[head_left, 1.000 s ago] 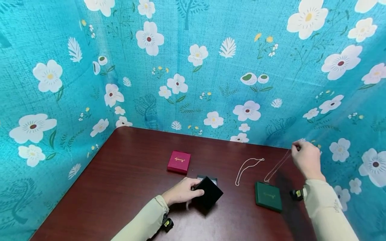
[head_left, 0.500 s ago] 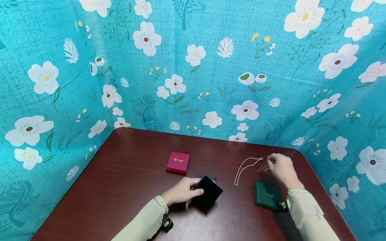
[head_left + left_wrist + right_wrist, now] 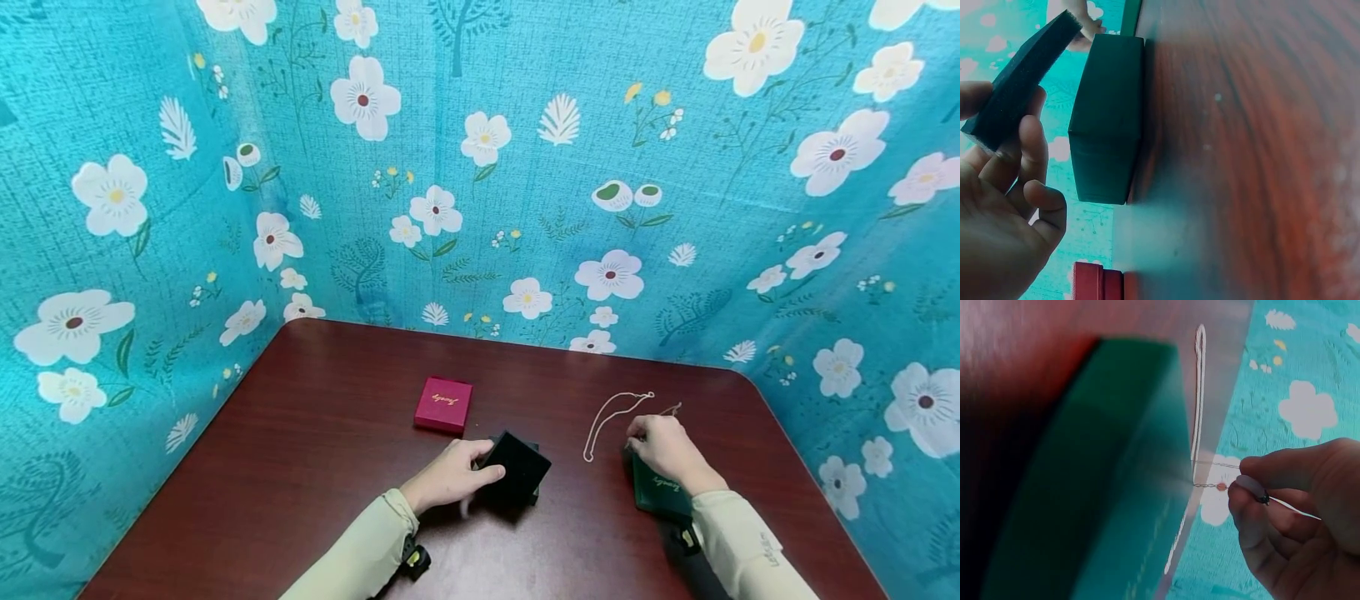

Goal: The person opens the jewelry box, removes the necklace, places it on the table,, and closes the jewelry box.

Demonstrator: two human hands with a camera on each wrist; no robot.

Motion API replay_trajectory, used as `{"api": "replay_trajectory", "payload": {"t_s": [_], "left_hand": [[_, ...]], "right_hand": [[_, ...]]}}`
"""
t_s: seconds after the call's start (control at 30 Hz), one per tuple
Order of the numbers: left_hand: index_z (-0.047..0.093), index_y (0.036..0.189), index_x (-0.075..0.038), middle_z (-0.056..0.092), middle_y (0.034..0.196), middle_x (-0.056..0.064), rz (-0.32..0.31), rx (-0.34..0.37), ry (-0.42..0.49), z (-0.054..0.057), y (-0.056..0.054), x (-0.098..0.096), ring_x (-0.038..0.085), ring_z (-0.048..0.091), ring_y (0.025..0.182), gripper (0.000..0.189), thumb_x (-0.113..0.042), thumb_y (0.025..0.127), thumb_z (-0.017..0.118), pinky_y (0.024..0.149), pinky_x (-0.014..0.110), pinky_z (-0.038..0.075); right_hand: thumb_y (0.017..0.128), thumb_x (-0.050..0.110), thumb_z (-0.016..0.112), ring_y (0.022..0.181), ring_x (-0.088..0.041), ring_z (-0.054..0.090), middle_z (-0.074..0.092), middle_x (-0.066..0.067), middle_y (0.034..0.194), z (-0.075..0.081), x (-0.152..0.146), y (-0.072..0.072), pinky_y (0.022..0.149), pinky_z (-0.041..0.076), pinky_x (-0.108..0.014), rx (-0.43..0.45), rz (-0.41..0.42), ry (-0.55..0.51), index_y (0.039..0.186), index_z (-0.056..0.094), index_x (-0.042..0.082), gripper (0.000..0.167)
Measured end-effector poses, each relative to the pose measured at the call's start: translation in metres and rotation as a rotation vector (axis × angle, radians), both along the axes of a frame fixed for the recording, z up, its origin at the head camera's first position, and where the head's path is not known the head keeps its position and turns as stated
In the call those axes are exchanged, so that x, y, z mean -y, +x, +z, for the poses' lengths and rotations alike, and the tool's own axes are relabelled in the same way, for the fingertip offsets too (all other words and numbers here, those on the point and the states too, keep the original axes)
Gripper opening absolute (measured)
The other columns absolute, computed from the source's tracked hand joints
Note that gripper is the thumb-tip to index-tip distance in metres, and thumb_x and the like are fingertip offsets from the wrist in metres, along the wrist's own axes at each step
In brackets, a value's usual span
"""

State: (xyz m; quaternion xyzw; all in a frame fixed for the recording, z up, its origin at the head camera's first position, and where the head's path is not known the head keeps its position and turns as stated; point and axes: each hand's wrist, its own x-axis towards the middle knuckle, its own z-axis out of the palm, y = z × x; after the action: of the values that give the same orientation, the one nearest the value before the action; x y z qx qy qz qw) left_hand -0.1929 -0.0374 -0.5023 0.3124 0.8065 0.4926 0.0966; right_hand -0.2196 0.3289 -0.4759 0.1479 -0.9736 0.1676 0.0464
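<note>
My left hand [image 3: 453, 477] pinches a thin black foam insert [image 3: 1019, 81] between thumb and fingers, tilted above the table. Close beside it stands a dark box [image 3: 1107, 119], mostly covered by the insert in the head view. With thumb and fingertips my right hand [image 3: 667, 450] pinches a fine chain necklace [image 3: 1221, 486] carrying a small bead and a pendant-like piece. That hand hovers over the far edge of a green jewelry box [image 3: 660, 492] with gold lettering, and part of the chain [image 3: 673, 408] shows behind the hand.
A second, pale chain [image 3: 600, 425] lies in a long loop on the dark wooden table [image 3: 330, 417], left of my right hand. A closed magenta jewelry box [image 3: 444, 405] sits behind my left hand. Flowered blue cloth [image 3: 480, 242] hangs around the table edges.
My right hand has come left and down from the far right to the green box, bringing the necklace along. My left hand stays almost in place, with the insert slightly shifted.
</note>
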Motion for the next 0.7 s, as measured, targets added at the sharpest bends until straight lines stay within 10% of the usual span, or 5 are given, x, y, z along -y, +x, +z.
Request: {"api": "replay_trajectory", "payload": {"t_s": [0.43, 0.7], "left_hand": [[0.055, 0.08, -0.02, 0.054, 0.063, -0.011, 0.018, 0.012, -0.014, 0.001, 0.002, -0.002, 0.009, 0.049, 0.038, 0.014, -0.027, 0.091, 0.06, 0.067, 0.021, 0.045], [0.033, 0.071, -0.011, 0.028, 0.06, -0.006, 0.125, -0.012, 0.002, 0.0, 0.0, -0.003, 0.002, 0.032, 0.045, 0.037, -0.026, 0.091, 0.061, 0.057, 0.019, 0.033]], "right_hand": [[0.076, -0.002, 0.07, 0.064, -0.01, 0.057, 0.06, 0.005, 0.07, -0.012, 0.026, 0.007, 0.059, 0.048, -0.033, 0.064, 0.111, 0.058, 0.075, 0.066, 0.011, 0.014], [0.075, -0.003, 0.07, 0.065, -0.01, 0.056, 0.059, 0.004, 0.072, -0.018, 0.035, 0.011, 0.057, 0.047, -0.029, 0.044, 0.172, 0.079, 0.074, 0.063, 0.011, 0.016]]}}
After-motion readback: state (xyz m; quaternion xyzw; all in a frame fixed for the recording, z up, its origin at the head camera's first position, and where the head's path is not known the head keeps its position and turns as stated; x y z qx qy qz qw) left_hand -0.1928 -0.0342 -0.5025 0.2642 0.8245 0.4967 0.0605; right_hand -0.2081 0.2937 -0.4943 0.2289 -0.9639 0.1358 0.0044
